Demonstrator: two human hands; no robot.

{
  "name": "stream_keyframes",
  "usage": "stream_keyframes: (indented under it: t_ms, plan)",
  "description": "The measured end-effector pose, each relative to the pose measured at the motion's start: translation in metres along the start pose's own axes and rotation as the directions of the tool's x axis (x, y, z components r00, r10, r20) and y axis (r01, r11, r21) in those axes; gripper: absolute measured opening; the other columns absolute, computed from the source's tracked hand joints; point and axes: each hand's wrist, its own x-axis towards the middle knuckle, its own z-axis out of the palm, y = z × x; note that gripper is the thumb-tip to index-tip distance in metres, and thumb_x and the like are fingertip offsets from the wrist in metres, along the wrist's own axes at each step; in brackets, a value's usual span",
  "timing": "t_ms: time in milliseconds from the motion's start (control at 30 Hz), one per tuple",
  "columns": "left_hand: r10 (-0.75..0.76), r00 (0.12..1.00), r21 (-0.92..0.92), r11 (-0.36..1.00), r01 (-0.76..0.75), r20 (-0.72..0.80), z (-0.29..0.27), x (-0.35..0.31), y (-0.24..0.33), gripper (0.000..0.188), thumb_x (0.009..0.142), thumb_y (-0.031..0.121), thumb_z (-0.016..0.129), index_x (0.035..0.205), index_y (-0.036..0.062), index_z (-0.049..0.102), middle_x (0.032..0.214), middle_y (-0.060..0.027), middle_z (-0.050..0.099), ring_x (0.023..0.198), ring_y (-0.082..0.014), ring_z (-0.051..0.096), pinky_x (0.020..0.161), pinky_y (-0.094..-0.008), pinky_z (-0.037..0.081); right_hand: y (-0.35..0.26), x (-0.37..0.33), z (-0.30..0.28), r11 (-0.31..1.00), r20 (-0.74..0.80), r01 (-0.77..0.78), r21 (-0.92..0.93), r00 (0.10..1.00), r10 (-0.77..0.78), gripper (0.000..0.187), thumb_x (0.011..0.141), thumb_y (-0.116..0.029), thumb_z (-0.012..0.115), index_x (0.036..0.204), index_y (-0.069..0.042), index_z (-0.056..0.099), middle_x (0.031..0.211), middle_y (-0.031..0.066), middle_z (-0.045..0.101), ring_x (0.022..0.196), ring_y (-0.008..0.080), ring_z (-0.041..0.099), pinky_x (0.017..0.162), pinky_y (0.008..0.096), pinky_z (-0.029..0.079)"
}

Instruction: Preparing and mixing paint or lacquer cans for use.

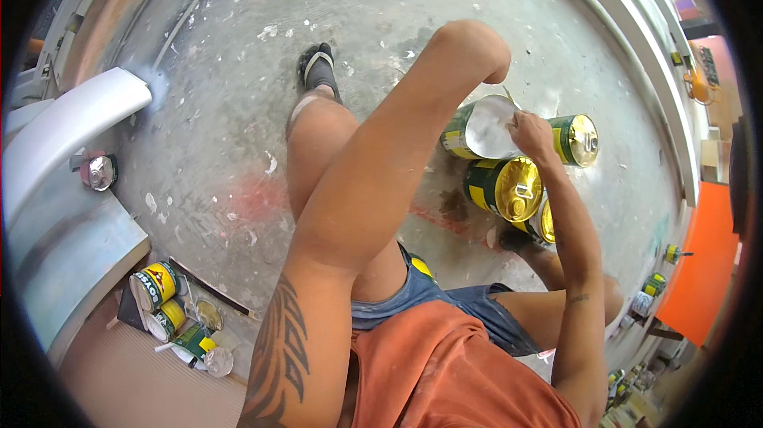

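My left forearm crosses the middle, and its hand (482,48) is bent sharply at the wrist beside a paint can (456,140); its fingers are hidden. That green and yellow can shows a pale grey-white round top or opening towards me. At the can's right edge, my right hand (531,135) is closed, its fingers gripping the rim. Beside this hand stands a second can (582,142) with a gold lid. Closer to me is a larger gold-lidded can (519,189) with a handle, and another gold-topped can (547,220) partly behind it.
Grey concrete floor (214,134) carries paint spots and red smears. At lower left, several used cans (159,283) and a clear plastic cup (218,361) sit together. A curved white panel (87,114) is at left; an orange board (696,263) stands at right.
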Motion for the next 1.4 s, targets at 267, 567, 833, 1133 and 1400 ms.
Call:
stream_keyframes:
  t_ms: [267,567,833,1133,1400]
  plan:
    - [-0.013,1.000,0.000,1.000,0.013,0.011,0.002,0.004,0.003,0.045,0.103,0.041,0.054,0.138,0.0143,0.064,0.143,-0.0101,0.061,0.130,-0.0333,0.058,0.105,-0.0501,0.049,0.005,0.003,-0.003,0.981,0.161,0.000,0.196,0.986,-0.032,0.031,0.084,-0.031,0.074,0.084,-0.001,0.068,0.082,0.0214,0.068,0.080,0.0412,0.067,0.072,0.0491,0.051]
    - [0.022,1.000,0.018,1.000,-0.022,-0.012,0.003,0.006,0.006,0.046,0.103,0.042,0.053,0.136,0.0123,0.065,0.141,-0.0114,0.062,0.128,-0.0351,0.059,0.104,-0.0503,0.049,-0.004,0.005,0.011,0.972,-0.042,0.054,0.228,0.998,-0.046,0.027,0.085,-0.029,0.073,0.085,-0.003,0.069,0.090,0.0201,0.069,0.083,0.0406,0.067,0.073,0.0485,0.051]
    - [-0.002,1.000,0.006,1.000,0.002,0.003,0.000,0.004,0.001,0.046,0.103,0.043,0.053,0.136,0.0124,0.065,0.140,-0.0116,0.063,0.128,-0.0355,0.059,0.104,-0.0505,0.049,-0.003,0.005,0.003,1.000,-0.158,-0.007,0.002,0.987,0.007,0.024,0.090,-0.027,0.066,0.087,-0.003,0.068,0.088,0.0193,0.069,0.085,0.0396,0.068,0.074,0.0491,0.052]
    - [0.000,1.000,0.010,1.000,0.000,-0.020,-0.002,0.000,0.004,0.047,0.102,0.043,0.054,0.136,0.0125,0.065,0.140,-0.0117,0.063,0.128,-0.0350,0.059,0.104,-0.0507,0.050,0.018,0.001,-0.010,0.996,0.180,0.060,-0.070,0.983,-0.046,0.027,0.089,-0.033,0.068,0.086,-0.005,0.070,0.086,0.0176,0.070,0.085,0.0378,0.069,0.074,0.0492,0.053]
    - [0.009,1.000,0.018,1.000,-0.009,0.009,0.003,0.011,0.004,0.048,0.102,0.043,0.054,0.137,0.0120,0.064,0.140,-0.0115,0.063,0.127,-0.0347,0.060,0.103,-0.0502,0.050,-0.001,0.005,0.008,0.969,0.064,0.098,0.227,0.991,-0.115,0.032,0.089,-0.034,0.071,0.083,-0.003,0.065,0.083,0.0177,0.068,0.081,0.0391,0.066,0.072,0.0487,0.050]
